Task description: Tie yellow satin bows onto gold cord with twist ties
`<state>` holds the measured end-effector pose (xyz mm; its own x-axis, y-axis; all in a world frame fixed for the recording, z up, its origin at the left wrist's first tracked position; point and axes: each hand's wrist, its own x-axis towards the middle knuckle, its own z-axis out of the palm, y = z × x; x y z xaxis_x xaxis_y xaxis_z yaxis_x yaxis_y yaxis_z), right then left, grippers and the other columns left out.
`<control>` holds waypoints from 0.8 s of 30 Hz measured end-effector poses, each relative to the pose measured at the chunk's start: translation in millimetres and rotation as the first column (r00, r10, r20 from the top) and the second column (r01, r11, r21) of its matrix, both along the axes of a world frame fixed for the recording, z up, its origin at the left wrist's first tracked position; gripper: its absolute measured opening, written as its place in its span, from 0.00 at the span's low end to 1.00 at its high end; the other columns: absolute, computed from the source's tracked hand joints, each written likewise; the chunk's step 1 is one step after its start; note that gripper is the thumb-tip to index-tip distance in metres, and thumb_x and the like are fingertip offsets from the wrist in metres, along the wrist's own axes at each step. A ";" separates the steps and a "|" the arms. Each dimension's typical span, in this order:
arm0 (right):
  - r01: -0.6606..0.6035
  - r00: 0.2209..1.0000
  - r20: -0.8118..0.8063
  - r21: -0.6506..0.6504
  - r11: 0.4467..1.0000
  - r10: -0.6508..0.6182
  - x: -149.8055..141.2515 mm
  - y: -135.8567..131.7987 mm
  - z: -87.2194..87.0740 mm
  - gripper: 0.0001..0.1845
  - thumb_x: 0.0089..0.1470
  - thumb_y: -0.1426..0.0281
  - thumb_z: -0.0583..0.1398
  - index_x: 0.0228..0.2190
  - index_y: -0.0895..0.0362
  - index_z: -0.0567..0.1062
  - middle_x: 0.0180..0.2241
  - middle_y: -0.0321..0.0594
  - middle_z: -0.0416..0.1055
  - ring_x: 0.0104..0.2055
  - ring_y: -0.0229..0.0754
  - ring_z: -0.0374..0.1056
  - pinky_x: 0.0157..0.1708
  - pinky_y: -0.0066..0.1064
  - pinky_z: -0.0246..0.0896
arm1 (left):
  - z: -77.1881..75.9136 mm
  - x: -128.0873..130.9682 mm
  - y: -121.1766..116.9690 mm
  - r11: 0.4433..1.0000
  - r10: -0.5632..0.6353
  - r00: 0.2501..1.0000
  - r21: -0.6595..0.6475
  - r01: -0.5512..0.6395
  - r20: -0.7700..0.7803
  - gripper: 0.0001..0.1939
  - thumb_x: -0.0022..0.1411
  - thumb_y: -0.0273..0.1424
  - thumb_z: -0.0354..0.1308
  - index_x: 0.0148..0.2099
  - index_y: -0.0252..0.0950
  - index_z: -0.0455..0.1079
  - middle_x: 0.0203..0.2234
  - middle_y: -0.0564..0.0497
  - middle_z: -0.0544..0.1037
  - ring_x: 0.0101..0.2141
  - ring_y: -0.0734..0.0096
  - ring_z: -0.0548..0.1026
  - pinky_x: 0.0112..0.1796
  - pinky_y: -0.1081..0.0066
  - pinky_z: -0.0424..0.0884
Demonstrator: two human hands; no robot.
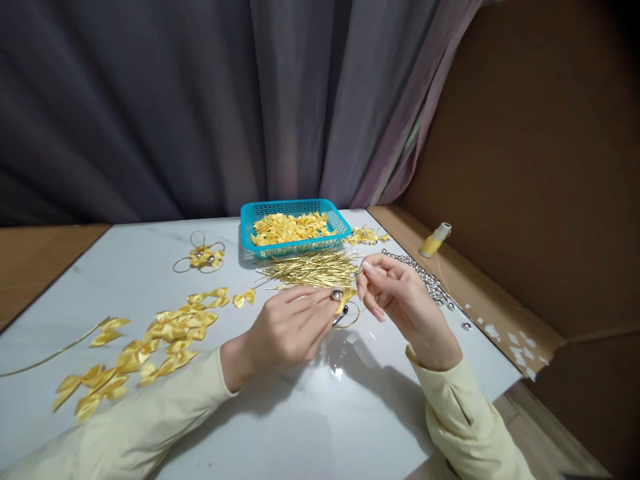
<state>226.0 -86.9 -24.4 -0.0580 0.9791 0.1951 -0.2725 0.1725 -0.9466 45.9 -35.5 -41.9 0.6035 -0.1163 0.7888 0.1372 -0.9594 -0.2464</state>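
Note:
My left hand (293, 327) is closed around a small ornament, with a yellow ribbon bow (346, 299) and a silver bell (337, 295) showing at its fingertips. A thin gold cord loop (358, 315) sticks out below the bow, over the table. Just to the right, my right hand (405, 297) is raised with thumb and forefinger pinched together. Between those fingertips there seems to be a fine strand, too thin to make out well. Behind both hands lies a pile of gold cord pieces (315, 268).
A blue basket (245, 223) of yellow bows stands at the back. Loose bows (175, 327) and a looped ornament (203, 257) lie left. Silver bells (433, 283) and more ornaments (367, 235) lie right. A yellow thread spool (435, 240) stands on the cardboard (530, 320).

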 end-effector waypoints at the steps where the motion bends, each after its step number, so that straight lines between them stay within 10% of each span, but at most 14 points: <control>1: -0.006 1.000 0.007 0.023 1.000 0.006 -0.8 -1.3 0.4 0.07 0.56 0.67 0.55 0.28 0.58 0.64 0.23 0.33 0.68 0.13 0.27 0.56 0.12 0.22 0.47 | -0.1 -0.3 0.3 0.999 0.000 1.000 0.043 0.002 -0.030 0.06 0.54 0.19 0.55 0.35 0.28 0.70 0.29 0.42 0.80 0.34 0.63 0.78 0.35 0.65 0.77; 5: -0.094 0.991 0.108 0.093 0.991 0.084 -2.1 -12.3 3.4 0.06 0.56 0.67 0.56 0.30 0.56 0.65 0.20 0.33 0.69 0.13 0.28 0.54 0.13 0.23 0.46 | -0.5 -0.1 1.9 0.993 0.022 0.998 0.113 -0.015 -0.061 0.06 0.56 0.19 0.52 0.36 0.28 0.70 0.28 0.43 0.80 0.34 0.64 0.78 0.35 0.65 0.77; 10: -0.264 0.930 0.257 -0.031 0.964 0.263 3.8 -21.1 9.5 0.08 0.53 0.66 0.58 0.31 0.58 0.66 0.18 0.34 0.69 0.14 0.28 0.51 0.13 0.22 0.45 | -1.0 1.1 3.1 0.993 0.056 0.998 -0.108 -0.055 -0.001 0.05 0.57 0.21 0.53 0.32 0.32 0.71 0.25 0.49 0.80 0.27 0.69 0.78 0.31 0.68 0.76; 19: -0.169 0.807 0.534 -0.198 0.966 0.250 9.6 -10.8 6.6 0.11 0.50 0.63 0.60 0.29 0.59 0.67 0.13 0.29 0.65 0.13 0.27 0.52 0.14 0.20 0.44 | -0.2 0.2 5.1 0.924 0.069 0.998 -0.378 -0.065 -0.004 0.09 0.59 0.24 0.52 0.29 0.34 0.72 0.21 0.50 0.78 0.21 0.72 0.74 0.25 0.71 0.70; 24: -0.132 0.764 0.631 -0.047 0.990 0.132 6.5 -14.3 7.9 0.12 0.54 0.64 0.56 0.25 0.60 0.69 0.13 0.30 0.62 0.15 0.29 0.54 0.16 0.22 0.47 | -0.1 1.7 3.6 0.924 0.066 0.995 -0.373 -0.089 -0.075 0.10 0.59 0.23 0.51 0.28 0.33 0.70 0.21 0.50 0.77 0.22 0.71 0.72 0.26 0.70 0.68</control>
<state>232.5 -101.2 -16.5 -0.2971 0.9524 0.0689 0.3661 0.1802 -0.9130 47.6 -31.9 -41.9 0.6458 0.2306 0.7279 0.2115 -0.9700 0.1197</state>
